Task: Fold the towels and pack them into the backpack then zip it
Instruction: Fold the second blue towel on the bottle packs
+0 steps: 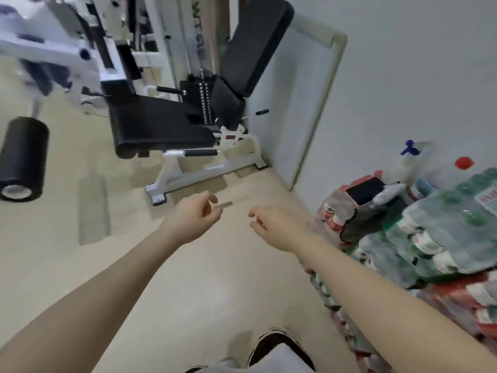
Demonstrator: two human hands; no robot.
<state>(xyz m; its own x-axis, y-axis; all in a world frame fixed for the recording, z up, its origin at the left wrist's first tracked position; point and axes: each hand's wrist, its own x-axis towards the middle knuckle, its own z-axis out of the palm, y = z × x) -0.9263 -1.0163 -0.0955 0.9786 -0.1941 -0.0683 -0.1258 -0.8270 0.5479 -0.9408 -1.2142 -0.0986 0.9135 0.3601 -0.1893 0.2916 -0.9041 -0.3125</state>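
Gym room, view blurred w/ motion. Both arms out in front over bare floor [215, 292], held at about the same height. Left hand [192, 218] has fingers loosely curled, thumb and forefinger near each other; nothing visibly in it, though blur makes a small pinch hard to rule out. Right hand [277, 227] also relaxed, fingers half bent, holding nothing. Hands near each other but apart, palms roughly facing, prob. just carried forward while the person walks or turns, not working on anything. No towels or backpack in view, so can't say where they lie; task items not yet reached, judging by this. Weight machine [188, 114] w/ black pads stands ahead left, against a white board [301, 103] leaning on the wall. Black roller [22, 157] at far left. To the right, stacked shrink-wrapped packs of bottles [430, 238]; a phone [365, 193] lies on top, spray bottle [408, 157] behind. Shoe [277, 348] visible at bottom edge.
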